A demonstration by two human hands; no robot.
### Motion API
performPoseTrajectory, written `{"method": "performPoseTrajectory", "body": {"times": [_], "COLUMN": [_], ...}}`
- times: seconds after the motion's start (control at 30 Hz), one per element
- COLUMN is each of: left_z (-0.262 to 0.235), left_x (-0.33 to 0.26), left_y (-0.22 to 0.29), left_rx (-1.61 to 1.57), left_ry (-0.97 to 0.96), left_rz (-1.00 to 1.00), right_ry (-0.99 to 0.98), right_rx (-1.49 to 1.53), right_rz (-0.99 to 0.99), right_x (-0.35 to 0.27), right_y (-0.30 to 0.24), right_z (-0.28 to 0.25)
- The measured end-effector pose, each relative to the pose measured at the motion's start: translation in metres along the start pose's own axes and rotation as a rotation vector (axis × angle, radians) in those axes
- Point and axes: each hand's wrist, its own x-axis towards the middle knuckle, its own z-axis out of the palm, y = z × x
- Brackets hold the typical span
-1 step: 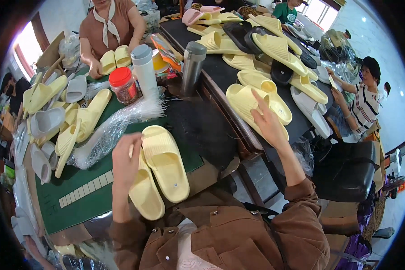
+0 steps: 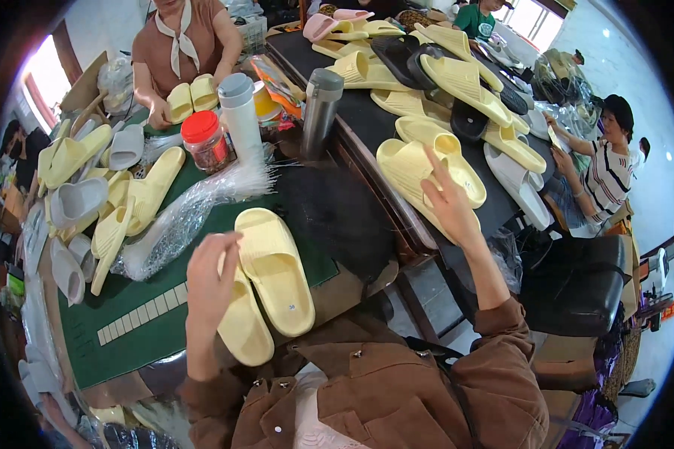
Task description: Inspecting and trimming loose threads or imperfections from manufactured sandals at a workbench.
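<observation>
Two pale yellow slide slippers lie side by side on the green mat (image 2: 127, 329) in front of me. My left hand (image 2: 211, 280) curls over the edge of the nearer slipper (image 2: 243, 329) and partly hides it, with the thumb touching the other slipper (image 2: 277, 273). My right hand (image 2: 451, 203) reaches out to the right, fingers spread. It rests on a yellow slipper pair (image 2: 412, 168) on the black table (image 2: 356, 112). Both arms wear brown sleeves.
Behind the mat stand a red-lidded jar (image 2: 204, 141), a white bottle (image 2: 240, 112) and a steel flask (image 2: 320, 111). Clear plastic bags (image 2: 183, 213) lie on the mat; grey and yellow slippers (image 2: 90, 198) pile up at left. A person opposite (image 2: 191, 37) handles slippers; another (image 2: 606, 172) sits right.
</observation>
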Motion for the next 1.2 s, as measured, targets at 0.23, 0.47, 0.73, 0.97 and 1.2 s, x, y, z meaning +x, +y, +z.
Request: {"method": "performPoseTrajectory", "body": {"times": [0.23,0.47,0.73,0.97,1.2], "left_z": [-0.024,0.022,0.071,0.001,-0.157], "left_x": [-0.087,-0.090,-0.088,-0.150,-0.233], "left_y": [0.043,0.026,-0.010,-0.024,-0.123], "left_rx": [0.267,0.437,0.643,0.698,1.317], "left_ry": [-0.255,-0.260,-0.012,0.003,0.187], "left_rz": [-0.187,-0.161,-0.121,-0.339,-0.811], "right_ry": [0.164,-0.017,-0.108,-0.188,-0.143], "right_rx": [-0.143,-0.535,-0.390,-0.182,-0.242], "right_rz": [0.075,-0.193,-0.245,-0.186,-0.103], "right_x": [0.003,0.046,0.080,0.090,0.083], "right_y": [0.029,0.068,0.145,0.133,0.125], "right_z": [-0.046,-0.022,-0.017,-0.006,-0.011]}}
